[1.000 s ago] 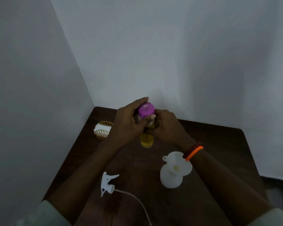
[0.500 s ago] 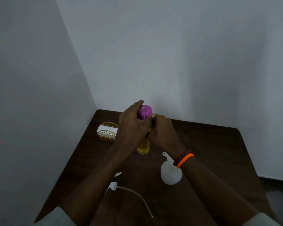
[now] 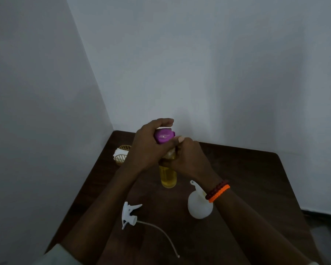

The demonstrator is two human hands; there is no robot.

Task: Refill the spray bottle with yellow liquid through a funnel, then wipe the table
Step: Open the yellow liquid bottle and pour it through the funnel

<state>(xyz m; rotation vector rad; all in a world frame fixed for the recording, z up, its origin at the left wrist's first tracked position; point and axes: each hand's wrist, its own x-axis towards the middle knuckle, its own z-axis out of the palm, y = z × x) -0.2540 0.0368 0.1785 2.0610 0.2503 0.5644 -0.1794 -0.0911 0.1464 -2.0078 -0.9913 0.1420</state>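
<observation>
With your left hand (image 3: 147,148) gripping the purple cap (image 3: 164,136) and right hand (image 3: 189,157) clasping the yellow bottle (image 3: 168,176), a sudden release risks spilling beside the spray bottle (image 3: 199,207).

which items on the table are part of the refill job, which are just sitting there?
In the job:
- bottle of yellow liquid, purple cap, held by left hand and right hand
- white spray bottle with funnel in it
- trigger sprayer head, off, lying on the table

Lying about:
- gold wire basket holding white cloth, possibly for wiping later
</observation>
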